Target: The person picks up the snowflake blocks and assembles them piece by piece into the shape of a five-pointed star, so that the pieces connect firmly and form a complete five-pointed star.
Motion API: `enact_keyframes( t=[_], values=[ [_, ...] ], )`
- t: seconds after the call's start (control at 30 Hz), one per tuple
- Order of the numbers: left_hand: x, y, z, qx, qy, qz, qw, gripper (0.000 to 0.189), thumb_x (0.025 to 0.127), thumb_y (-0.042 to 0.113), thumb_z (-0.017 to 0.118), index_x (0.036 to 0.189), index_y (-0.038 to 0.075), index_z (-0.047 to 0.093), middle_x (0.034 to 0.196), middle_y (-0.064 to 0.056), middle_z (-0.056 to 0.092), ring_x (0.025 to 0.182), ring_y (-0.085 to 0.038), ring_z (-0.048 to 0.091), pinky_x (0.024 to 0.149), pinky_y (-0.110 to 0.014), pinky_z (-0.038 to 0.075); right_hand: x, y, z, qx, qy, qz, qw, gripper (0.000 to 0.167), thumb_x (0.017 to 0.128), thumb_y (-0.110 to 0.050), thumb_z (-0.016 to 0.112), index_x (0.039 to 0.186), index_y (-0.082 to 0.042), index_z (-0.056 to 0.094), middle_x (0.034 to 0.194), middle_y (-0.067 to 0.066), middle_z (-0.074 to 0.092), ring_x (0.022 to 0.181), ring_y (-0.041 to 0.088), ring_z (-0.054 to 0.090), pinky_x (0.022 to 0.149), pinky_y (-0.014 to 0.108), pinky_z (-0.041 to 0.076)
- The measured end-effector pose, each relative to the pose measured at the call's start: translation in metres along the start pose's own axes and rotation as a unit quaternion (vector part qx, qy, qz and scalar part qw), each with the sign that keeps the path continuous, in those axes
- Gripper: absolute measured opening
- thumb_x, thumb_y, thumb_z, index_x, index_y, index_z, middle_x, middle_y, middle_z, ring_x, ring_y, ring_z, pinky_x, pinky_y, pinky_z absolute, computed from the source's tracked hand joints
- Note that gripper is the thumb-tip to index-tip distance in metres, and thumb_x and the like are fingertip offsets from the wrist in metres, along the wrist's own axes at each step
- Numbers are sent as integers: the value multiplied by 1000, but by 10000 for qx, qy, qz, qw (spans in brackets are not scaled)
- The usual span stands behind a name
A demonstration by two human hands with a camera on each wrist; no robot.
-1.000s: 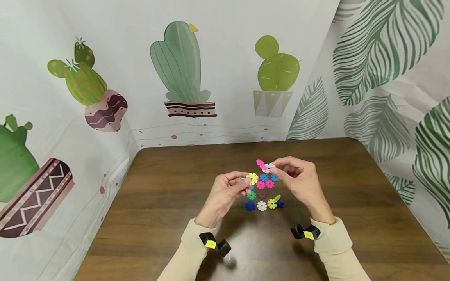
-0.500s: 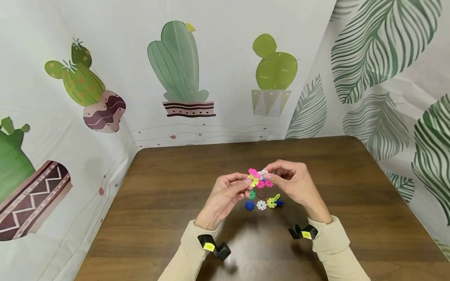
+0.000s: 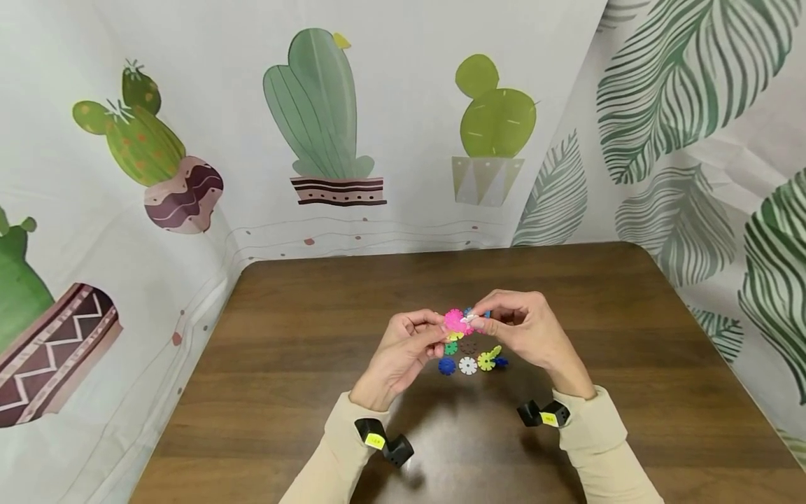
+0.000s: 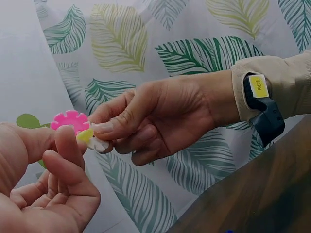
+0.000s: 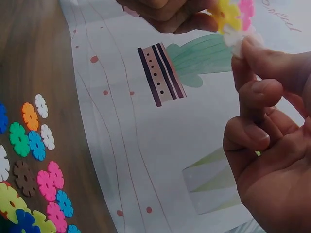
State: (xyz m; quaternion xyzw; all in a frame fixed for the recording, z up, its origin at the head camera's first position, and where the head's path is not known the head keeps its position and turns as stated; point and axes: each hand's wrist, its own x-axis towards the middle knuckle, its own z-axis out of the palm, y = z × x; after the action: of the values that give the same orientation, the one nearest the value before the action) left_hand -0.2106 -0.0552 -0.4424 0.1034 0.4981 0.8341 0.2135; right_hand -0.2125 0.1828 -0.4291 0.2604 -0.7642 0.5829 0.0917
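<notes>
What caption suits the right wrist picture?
Right hand pinches white disc beside yellow disc and pink disc, more colourful discs on the table.

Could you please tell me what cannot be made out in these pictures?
Head view: most of the yellow disc is hidden behind the pink disc.
Left wrist view: the right hand covers part of the white disc.
Left wrist view: the left hand is cut off by the left and bottom edges.
Right wrist view: the lettering at top right is too blurred to read.
</notes>
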Motion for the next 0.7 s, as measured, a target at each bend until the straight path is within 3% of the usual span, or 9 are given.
enact_keyframes(
  t=[0.23,0.37,0.5,0.6,0.7],
  values=[
    [3,1,-3,172,137,34,9998,25,100,-7,61,94,13,75,78,5,75,58,-5,63,58,-13,52,2,0,2,-56,63,91,9999,15,90,2,82,97,-12,83,76,1,69,54,9,48,46,27,42],
    [5,4,-7,601,196,-86,9980,12,104,0,64,109,3,74,77,4,75,60,-6,67,60,-15,54,2,1,-1,-253,100,307,9992,12,92,-3,83,99,-13,83,68,6,63,53,11,47,46,27,41],
    [7,8,-15,1045,346,-159,9938,24,106,9,65,123,-7,69,78,3,76,63,-8,70,63,-18,56,1,3,-11,-526,289,574,9965,11,93,-9,84,101,-15,83,70,7,65,55,13,49,48,28,43],
    [11,8,-24,1463,666,-91,9869,27,105,11,68,125,-8,70,79,3,76,64,-9,70,64,-19,56,-1,9,-24,-754,504,827,9924,8,94,-14,84,101,-17,83,73,5,67,57,14,50,49,28,43],
    [16,3,-37,2132,1090,70,9709,23,102,10,72,120,-4,74,79,-2,75,64,-12,70,63,-21,56,-4,19,-39,-1047,592,1062,9870,7,94,-17,85,101,-17,83,77,5,69,59,15,52,50,28,45]
  ],
)
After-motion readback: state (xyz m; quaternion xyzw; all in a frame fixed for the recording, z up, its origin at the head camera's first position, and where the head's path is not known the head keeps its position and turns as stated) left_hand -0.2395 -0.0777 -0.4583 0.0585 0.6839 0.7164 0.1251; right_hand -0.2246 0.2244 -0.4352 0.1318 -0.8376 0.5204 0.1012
